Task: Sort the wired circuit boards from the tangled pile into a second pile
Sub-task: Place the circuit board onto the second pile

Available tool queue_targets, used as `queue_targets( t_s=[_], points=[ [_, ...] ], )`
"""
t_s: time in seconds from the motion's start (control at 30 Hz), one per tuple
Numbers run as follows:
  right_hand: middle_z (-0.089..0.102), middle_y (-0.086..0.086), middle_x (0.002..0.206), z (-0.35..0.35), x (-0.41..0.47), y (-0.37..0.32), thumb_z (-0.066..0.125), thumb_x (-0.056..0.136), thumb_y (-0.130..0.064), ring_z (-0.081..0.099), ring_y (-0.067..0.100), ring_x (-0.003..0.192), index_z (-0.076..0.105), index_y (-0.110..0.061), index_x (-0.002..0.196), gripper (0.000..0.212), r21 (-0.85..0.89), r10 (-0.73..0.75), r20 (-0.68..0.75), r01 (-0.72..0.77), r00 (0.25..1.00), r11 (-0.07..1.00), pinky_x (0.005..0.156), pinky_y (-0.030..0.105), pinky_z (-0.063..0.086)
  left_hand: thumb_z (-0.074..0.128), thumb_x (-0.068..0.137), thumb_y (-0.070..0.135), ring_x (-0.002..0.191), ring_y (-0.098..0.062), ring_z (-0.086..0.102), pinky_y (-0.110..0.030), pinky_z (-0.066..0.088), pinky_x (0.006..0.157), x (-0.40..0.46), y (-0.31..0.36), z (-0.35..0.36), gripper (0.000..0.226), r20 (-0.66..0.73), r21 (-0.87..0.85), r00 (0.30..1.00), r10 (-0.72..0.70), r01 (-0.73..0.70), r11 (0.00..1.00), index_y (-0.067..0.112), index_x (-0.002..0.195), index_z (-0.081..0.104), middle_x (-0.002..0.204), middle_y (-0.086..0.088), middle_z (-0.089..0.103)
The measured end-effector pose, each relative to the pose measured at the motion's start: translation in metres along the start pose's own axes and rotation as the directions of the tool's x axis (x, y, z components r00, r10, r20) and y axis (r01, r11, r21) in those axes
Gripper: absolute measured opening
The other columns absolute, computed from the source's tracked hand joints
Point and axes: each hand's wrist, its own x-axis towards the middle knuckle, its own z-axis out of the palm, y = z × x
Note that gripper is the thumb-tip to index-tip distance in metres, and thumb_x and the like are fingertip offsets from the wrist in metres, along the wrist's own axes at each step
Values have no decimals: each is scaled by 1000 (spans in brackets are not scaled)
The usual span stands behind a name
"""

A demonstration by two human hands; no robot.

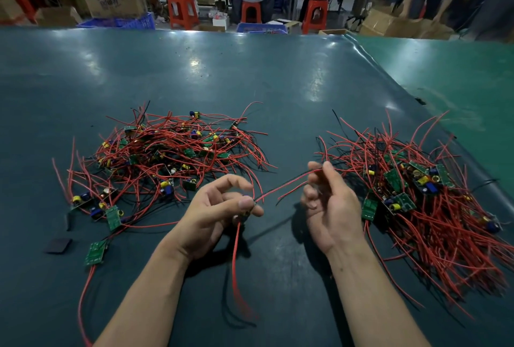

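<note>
A tangled pile [164, 157] of small green circuit boards with red and black wires lies on the left of the dark green table. A second pile [417, 196] lies on the right, its wires mostly running the same way. Between them my left hand [214, 216] pinches one small wired board [246, 214] by thumb and fingers; red wires hang down from it, blurred. Other red wires [289, 184] run from that board to my right hand [331, 204], whose fingertips pinch them near their ends. Both hands hover just above the table.
One loose board [96, 253] and a dark square pad [59, 245] lie at the front left. A lighter green table [445, 68] adjoins at the right. Beyond the far edge, several people sit on red stools [182, 11] among cardboard boxes and blue crates.
</note>
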Motion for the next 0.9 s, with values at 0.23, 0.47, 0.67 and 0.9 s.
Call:
queue_targets(
  t_s=[0.23,0.47,0.67,0.9],
  points=[
    [63,-3,65,7,-18,22,64,91,-1,51,8,44,71,-15,95,16,-579,-9,294,186,956,794,36,18,39,95,52,39,53,-11,58,-25,54,60,3,-2,7,50,-68,-313,997,34,-54,948,16,92,78,89,-7,73],
    [65,-1,76,12,-29,26,75,81,-9,52,12,48,74,-25,106,30,-528,65,444,203,894,825,40,22,43,94,51,10,85,-27,72,-32,59,75,5,-2,4,52,-135,-447,991,7,-67,892,13,91,59,96,-19,70],
    [63,2,62,16,-29,27,69,77,-33,47,10,38,79,-27,92,19,-388,-43,303,165,952,907,34,15,33,67,70,-5,92,-31,69,-39,58,84,8,-9,11,19,-149,-202,982,118,-147,968,10,82,64,106,-17,69],
    [64,9,65,15,-27,28,72,76,-19,52,12,47,78,-11,87,14,-315,-14,337,127,941,941,38,20,39,80,70,17,83,-30,66,-39,55,80,7,-15,14,34,-219,-22,975,41,-47,999,12,101,69,99,-17,71]
  ],
)
